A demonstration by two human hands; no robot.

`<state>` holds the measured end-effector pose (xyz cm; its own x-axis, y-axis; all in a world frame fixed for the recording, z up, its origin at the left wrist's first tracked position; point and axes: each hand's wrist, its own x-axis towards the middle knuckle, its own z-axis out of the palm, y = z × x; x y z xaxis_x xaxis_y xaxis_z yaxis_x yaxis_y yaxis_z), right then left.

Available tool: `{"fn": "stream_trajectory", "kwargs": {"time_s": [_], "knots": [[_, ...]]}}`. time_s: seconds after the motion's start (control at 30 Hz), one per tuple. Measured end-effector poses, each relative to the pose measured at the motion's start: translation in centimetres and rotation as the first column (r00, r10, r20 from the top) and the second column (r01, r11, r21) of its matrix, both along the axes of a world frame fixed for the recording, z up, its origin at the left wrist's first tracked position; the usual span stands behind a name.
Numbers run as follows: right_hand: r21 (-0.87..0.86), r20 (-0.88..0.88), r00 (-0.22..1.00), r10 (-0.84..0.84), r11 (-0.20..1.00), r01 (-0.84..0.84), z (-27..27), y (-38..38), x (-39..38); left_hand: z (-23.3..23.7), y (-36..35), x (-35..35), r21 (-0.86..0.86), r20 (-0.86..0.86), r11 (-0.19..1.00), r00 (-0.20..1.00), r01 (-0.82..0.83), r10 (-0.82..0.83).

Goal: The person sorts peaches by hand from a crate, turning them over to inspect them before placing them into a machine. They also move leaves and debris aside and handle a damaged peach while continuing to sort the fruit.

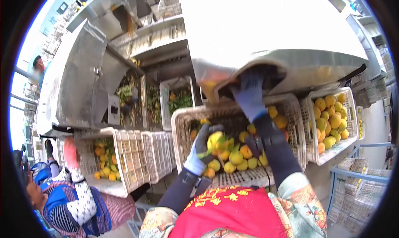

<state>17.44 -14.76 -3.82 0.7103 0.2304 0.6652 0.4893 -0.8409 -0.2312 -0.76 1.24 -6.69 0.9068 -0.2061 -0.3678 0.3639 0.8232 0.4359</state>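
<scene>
The person's left hand (203, 149) is in the middle of the frame, a bit low. It wears a grey and blue glove. Its fingers are curled around a yellow fruit (215, 140) that has green leaves on it. The hand holds this fruit just above the other fruit in a white crate (181, 118).

The white crate sits in the middle of the frame, under a big metal chute (270, 38). A pile of yellow and orange fruit (237, 158) lies inside it, near the front.

The person's right hand (250, 95) is higher up, above the middle of the frame. It wears a blue glove and reaches up into the dark mouth of the metal chute. Its fingertips go into the shadow there, so you cannot tell if it holds anything.

On the right side of the frame is a second crate (348, 97), full of yellow fruit. On the left side, lower down, is a third crate (124, 163) with some fruit at the bottom. A co-worker sits in the lower left corner, and their hand in a pink glove (70, 152) is up beside that crate.
</scene>
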Motion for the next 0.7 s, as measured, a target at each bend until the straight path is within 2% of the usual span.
{"fn": "stream_trajectory", "kwargs": {"time_s": [0.03, 0.07, 0.1, 0.13, 0.17, 0.2, 0.23, 0.27, 0.3, 0.33, 0.37, 0.4, 0.43, 0.47, 0.5, 0.53, 0.57, 0.63, 0.67, 0.7], "knots": [[-0.019, -0.355, 0.933, -0.051, 0.999, 0.048, 5.4, 1.0, -0.6, -1.2, -0.5, 0.3, 0.015, 0.108, 0.997, 0.991, -0.080, 0.078], [-0.018, -0.085, 0.988, -0.126, 0.992, 0.125, 4.8, 1.0, -0.5, 0.5, 0.0, 1.1, -0.400, 0.064, 0.915, 0.998, 0.047, -0.023], [0.006, 0.187, 0.962, -0.200, 0.979, 0.203, 4.2, 0.8, -0.9, 2.3, -0.2, 1.2, -0.412, 0.033, 0.911, 0.999, 0.013, 0.000], [0.008, 0.186, 0.962, -0.198, 0.980, 0.200, 4.5, 0.4, -2.0, 2.5, -0.4, 1.3, -0.426, 0.020, 0.905, 1.000, -0.008, 0.018], [0.260, -0.031, 0.997, -0.065, 0.963, 0.070, 5.2, -0.3, -3.8, 2.8, -0.4, 1.4, -0.439, 0.015, 0.898, 0.999, -0.028, 0.038], [0.512, -0.205, 0.970, 0.130, 0.859, -0.007, 6.1, -1.1, -5.8, 3.3, -0.3, 1.0, -0.436, 0.018, 0.899, 0.999, -0.034, 0.047], [0.475, -0.606, 0.744, 0.281, 0.878, 0.055, 7.1, -2.2, -7.8, 4.0, -0.3, 0.7, -0.355, 0.034, 0.933, 0.997, -0.055, 0.072], [0.699, -0.565, 0.597, 0.569, 0.715, -0.020, 4.7, -3.1, -9.3, 4.3, -0.3, 0.4, -0.274, 0.052, 0.959, 0.994, -0.077, 0.095], [0.804, -0.542, 0.425, 0.725, 0.595, 0.010, 6.5, -2.5, -11.4, 4.2, -0.2, 0.1, -0.274, 0.056, 0.958, 0.993, -0.082, 0.101], [0.646, -0.531, 0.558, 0.637, 0.731, -0.219, 5.6, -2.4, -12.6, 3.8, 0.0, -0.3, -0.145, 0.160, 0.989, 0.985, -0.040, 0.063], [0.409, -0.463, 0.686, 0.561, 0.822, -0.396, 4.7, -2.3, -13.3, 3.7, 0.0, -0.4, -0.007, 0.261, 1.000, 0.965, -0.009, 0.011], [0.407, -0.458, 0.689, 0.561, 0.822, -0.398, 4.5, -1.9, -14.1, 4.3, -0.4, -0.2, -0.243, 0.169, 0.970, 0.985, 0.006, 0.036], [0.382, -0.448, 0.747, 0.491, 0.861, -0.336, 4.4, -1.1, -14.9, 3.8, -0.8, -0.4, -0.242, 0.174, 0.970, 0.984, 0.011, 0.032], [0.358, -0.436, 0.798, 0.416, 0.894, -0.271, 4.4, -0.6, -15.5, 2.7, -1.2, -0.6, -0.131, 0.188, 0.991, 0.982, 0.001, 0.023], [0.357, -0.430, 0.803, 0.413, 0.895, -0.269, 4.3, -0.3, -15.8, 2.8, -1.4, -0.5, -0.018, 0.204, 1.000, 0.979, -0.011, 0.014], [0.332, -0.431, 0.830, 0.354, 0.917, -0.219, 4.3, -0.2, -16.0, 3.0, -1.2, -0.3, -0.257, 0.216, 0.964, 0.976, 0.063, -0.006], [0.307, -0.427, 0.855, 0.293, 0.937, -0.168, 4.4, -0.1, -15.9, 3.4, -1.5, -0.1, -0.257, 0.227, 0.964, 0.974, 0.070, -0.010], [0.335, -0.389, 0.875, 0.287, 0.929, -0.155, 4.8, -0.4, -15.5, 4.4, -2.1, 0.6, -0.044, 0.185, 0.996, 0.979, -0.078, 0.085], [0.310, -0.346, 0.905, 0.249, 0.940, -0.140, 5.3, -0.5, -14.9, 5.4, -2.2, 0.7, -0.110, 0.159, 0.992, 0.984, -0.059, 0.076], [0.282, -0.309, 0.928, 0.208, 0.952, -0.120, 5.6, -0.8, -14.5, 6.0, -2.6, 0.0, 0.137, 0.403, 0.986, 0.914, -0.094, 0.031]]}}
